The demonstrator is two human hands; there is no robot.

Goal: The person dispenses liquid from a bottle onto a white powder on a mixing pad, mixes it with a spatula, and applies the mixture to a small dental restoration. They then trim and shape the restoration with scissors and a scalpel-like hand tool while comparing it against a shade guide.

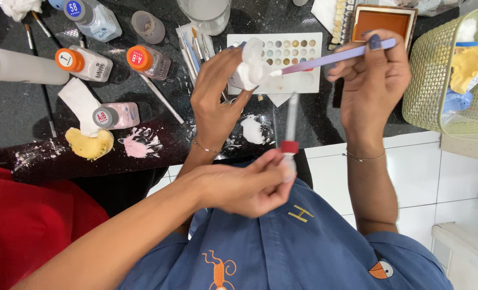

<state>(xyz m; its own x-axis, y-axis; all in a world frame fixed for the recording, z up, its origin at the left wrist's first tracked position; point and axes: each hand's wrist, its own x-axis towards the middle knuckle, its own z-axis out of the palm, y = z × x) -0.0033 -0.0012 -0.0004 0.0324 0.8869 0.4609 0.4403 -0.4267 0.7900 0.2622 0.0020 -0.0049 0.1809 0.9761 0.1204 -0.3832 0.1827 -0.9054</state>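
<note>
My left hand (214, 99), at the upper middle of the frame, has its fingers closed around a small white cast (252, 64), holding it up above the bench (24, 113) in front of the palette (282, 59). My right hand (373, 80), at the upper right, pinches a lilac brush (335, 55) like a pen, and its tip meets the cast's right side. To do this well, I judge I should keep the cast still, steady my wrists and touch only lightly with the tip. Below, another person's hand (244, 188) reaches in from the lower left, fingers closed on a thin red-collared tool (291, 123) that points up toward the cast, so I should leave it room.
</note>
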